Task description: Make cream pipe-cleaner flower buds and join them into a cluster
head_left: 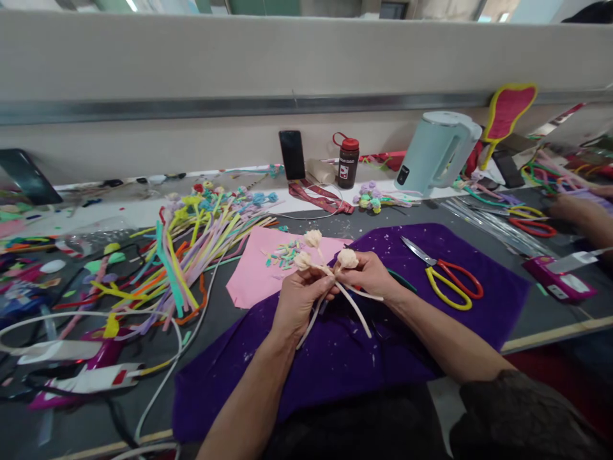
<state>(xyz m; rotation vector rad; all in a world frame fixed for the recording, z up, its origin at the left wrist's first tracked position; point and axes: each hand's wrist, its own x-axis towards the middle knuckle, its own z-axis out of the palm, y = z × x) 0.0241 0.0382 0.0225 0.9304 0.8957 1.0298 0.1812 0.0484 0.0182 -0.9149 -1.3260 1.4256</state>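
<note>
Three cream pipe-cleaner flowers (347, 258) with fuzzy heads are gathered at their stems, which cross between my two hands. My left hand (305, 291) pinches the stems from the left, with two of the heads rising above its fingers. From the other side my right hand (368, 275) closes on the stems just under the right head. Loose stem ends hang below over a purple cloth (330, 377). Behind my hands lies a pink sheet (249, 275) with small green and yellow clippings (286, 254). Scissors (443, 271) with red and yellow handles rest on the cloth to the right.
Bundles of coloured pipe cleaners (191, 255) and a magenta glue gun (96, 364) with cables crowd the left. A phone (292, 155), a brown bottle (348, 163) and a pale kettle (433, 153) stand at the back. Another person's hand (582, 214) is at far right, near a second glue gun (560, 281).
</note>
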